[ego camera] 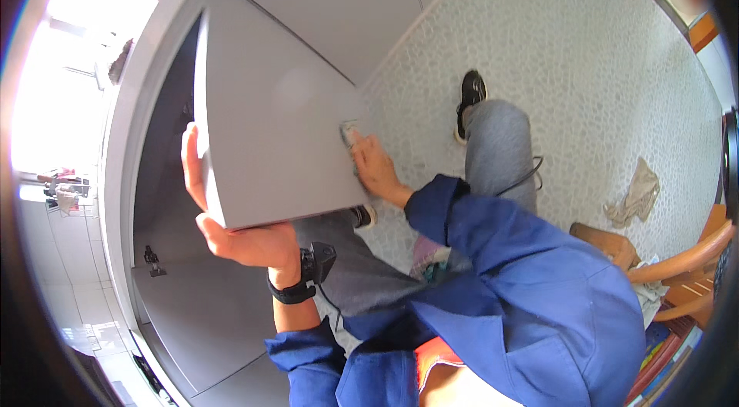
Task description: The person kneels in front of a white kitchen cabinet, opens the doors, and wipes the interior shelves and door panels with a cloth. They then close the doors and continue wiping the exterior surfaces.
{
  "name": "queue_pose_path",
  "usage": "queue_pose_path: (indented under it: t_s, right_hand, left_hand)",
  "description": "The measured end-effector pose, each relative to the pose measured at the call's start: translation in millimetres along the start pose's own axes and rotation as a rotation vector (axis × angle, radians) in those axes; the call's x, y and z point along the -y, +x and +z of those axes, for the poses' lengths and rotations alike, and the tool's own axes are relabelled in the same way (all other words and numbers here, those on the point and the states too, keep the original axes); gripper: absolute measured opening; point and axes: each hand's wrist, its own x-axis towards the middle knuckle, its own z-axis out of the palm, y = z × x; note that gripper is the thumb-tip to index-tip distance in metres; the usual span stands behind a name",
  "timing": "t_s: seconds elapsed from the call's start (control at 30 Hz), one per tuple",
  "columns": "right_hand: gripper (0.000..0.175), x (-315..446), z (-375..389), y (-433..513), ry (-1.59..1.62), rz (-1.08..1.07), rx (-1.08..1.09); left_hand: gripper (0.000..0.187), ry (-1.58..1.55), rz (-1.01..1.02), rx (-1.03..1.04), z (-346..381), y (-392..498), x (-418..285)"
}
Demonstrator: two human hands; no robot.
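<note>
A grey cabinet door (277, 113) stands partly open in front of me. My left hand (245, 239) grips its edge and corner, fingers on the far side and thumb along the near corner. A black strap with a small device (317, 263) sits on that wrist. My right hand (372, 164) presses a crumpled, light-coloured cloth (349, 133) against the lower part of the door's face. Most of the cloth is hidden under the fingers.
Behind the door is the dark cabinet interior, with a metal hinge (153, 263) at its side. A beige rag (638, 193) lies on the pebble-patterned floor (566, 78). A wooden chair (681, 263) stands at the right. A white-framed countertop edge (130, 118) curves along the left.
</note>
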Motion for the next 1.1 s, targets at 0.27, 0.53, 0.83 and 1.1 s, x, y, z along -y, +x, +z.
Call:
queue_pose_path:
  t_s: [0.27, 0.53, 0.83, 1.1]
  right_hand:
    - [0.044, 55, -8, -56, -0.074, -0.432, -0.074]
    - [0.046, -12, 18, -61, -0.150, -0.125, 0.125]
    - [0.050, 7, 38, -49, 0.013, -0.108, -0.024]
    - [0.051, 59, 13, -23, -0.070, -0.366, 0.021]
  left_hand:
    - [0.074, -0.270, -0.092, 0.019, -89, -31, 38]
    - [0.079, -0.302, -0.224, 0.028, -128, -44, 42]
    - [0.074, 0.241, -0.347, -0.097, -137, -90, 75]
    - [0.078, 0.501, -0.540, -0.087, -156, -108, 71]
